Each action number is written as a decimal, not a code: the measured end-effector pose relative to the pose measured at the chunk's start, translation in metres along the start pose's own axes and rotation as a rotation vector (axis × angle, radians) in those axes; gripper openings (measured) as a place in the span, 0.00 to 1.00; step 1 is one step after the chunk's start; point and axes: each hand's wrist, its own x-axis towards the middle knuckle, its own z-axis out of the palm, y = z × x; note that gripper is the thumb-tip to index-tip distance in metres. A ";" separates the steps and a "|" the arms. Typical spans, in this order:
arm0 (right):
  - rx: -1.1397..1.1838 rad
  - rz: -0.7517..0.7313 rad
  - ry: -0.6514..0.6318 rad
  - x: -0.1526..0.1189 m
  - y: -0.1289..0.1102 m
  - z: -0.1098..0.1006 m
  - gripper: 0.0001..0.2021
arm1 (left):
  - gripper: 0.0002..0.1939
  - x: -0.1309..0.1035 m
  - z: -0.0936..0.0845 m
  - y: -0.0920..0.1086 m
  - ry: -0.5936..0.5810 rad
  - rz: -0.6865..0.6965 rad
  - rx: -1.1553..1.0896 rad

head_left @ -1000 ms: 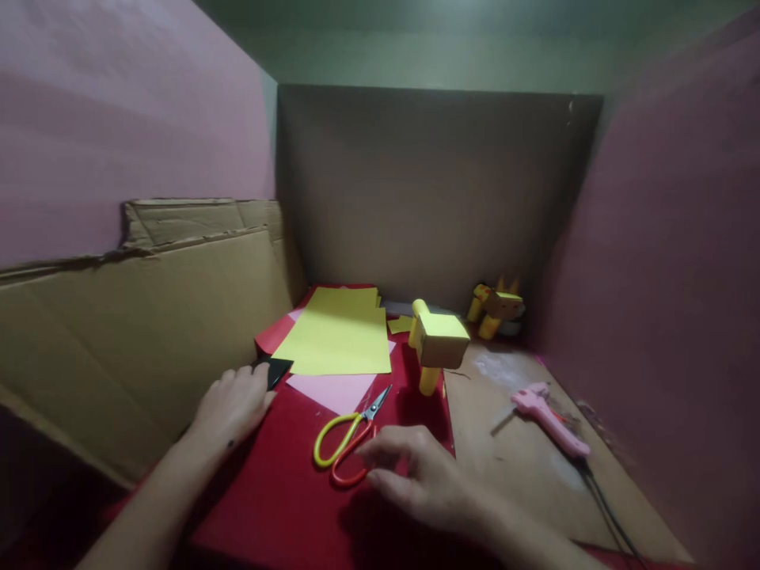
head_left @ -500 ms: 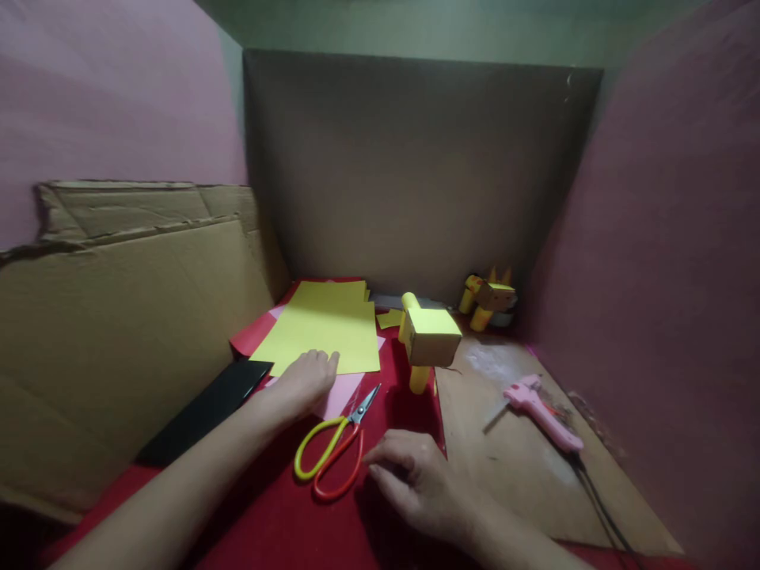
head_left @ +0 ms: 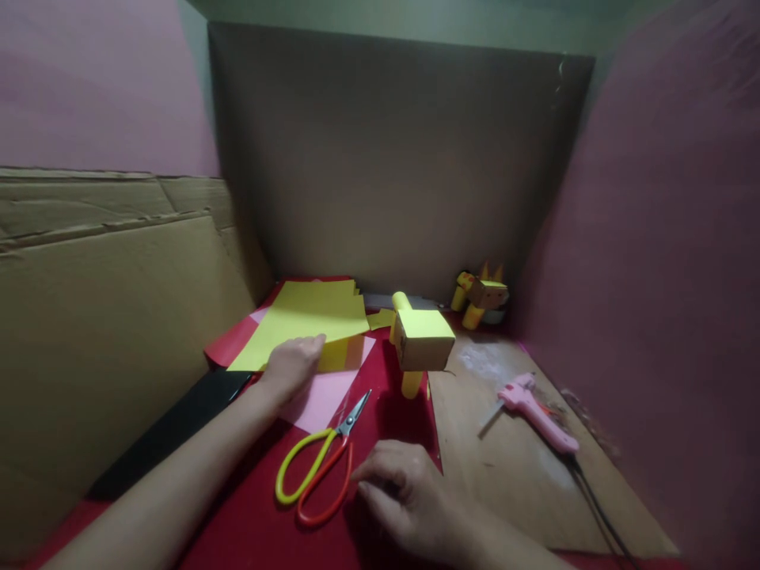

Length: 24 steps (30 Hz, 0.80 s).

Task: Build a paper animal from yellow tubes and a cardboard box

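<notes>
My left hand (head_left: 294, 364) pinches the near edge of a yellow paper sheet (head_left: 309, 313), whose near right part is raised above more yellow and pink paper (head_left: 324, 398). Scissors (head_left: 324, 463) with one yellow and one red handle lie on the red surface, blades pointing away. Just right of the red handle rests my right hand (head_left: 404, 495), fingers curled, thumb and forefinger apart, with nothing between them. Beyond it stands a cardboard box piece (head_left: 424, 340) with a yellow top and yellow tubes.
A pink glue gun (head_left: 537, 412) with a cord lies on a wooden board (head_left: 499, 475) at right. Behind it stands a finished-looking yellow animal figure (head_left: 484, 297). A black flat object (head_left: 178, 427) and tall cardboard (head_left: 112, 317) are at left.
My left hand has closed on the yellow sheet's near edge and lifted it, uncovering paper below. The view has shifted slightly; my right hand keeps its pose beside the scissors.
</notes>
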 end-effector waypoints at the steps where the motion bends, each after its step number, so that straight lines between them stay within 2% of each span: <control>1: 0.003 0.003 0.001 0.000 0.000 0.000 0.10 | 0.22 0.001 -0.005 -0.005 0.031 -0.051 0.004; 4: 0.003 0.014 0.001 0.000 -0.001 0.000 0.09 | 0.25 0.003 -0.019 -0.022 0.152 -0.247 0.003; 7: -0.001 0.012 0.005 0.001 -0.001 0.000 0.09 | 0.22 0.001 -0.026 -0.038 0.314 -0.405 -0.029; 9: 0.004 0.006 0.011 0.000 0.000 0.001 0.09 | 0.21 -0.002 -0.026 -0.043 0.438 -0.387 -0.002; 11: 0.012 -0.001 0.019 0.000 0.001 0.001 0.09 | 0.20 -0.005 -0.023 -0.045 0.549 -0.284 0.050; 12: 0.016 -0.003 0.021 0.000 0.002 0.002 0.09 | 0.20 -0.007 -0.021 -0.044 0.567 -0.222 0.075; 14: 0.021 -0.007 0.029 -0.001 0.003 0.003 0.09 | 0.21 -0.008 -0.017 -0.039 0.463 -0.111 0.109; 17: 0.020 -0.010 0.050 -0.001 0.003 0.004 0.08 | 0.20 -0.009 -0.009 -0.023 0.167 0.008 0.104; 21: 0.029 -0.025 0.057 -0.001 0.001 0.004 0.09 | 0.13 -0.009 0.003 -0.009 0.032 0.072 0.076; 24: 0.035 -0.031 0.043 -0.001 0.001 0.003 0.09 | 0.12 -0.008 0.010 -0.012 -0.046 0.069 0.059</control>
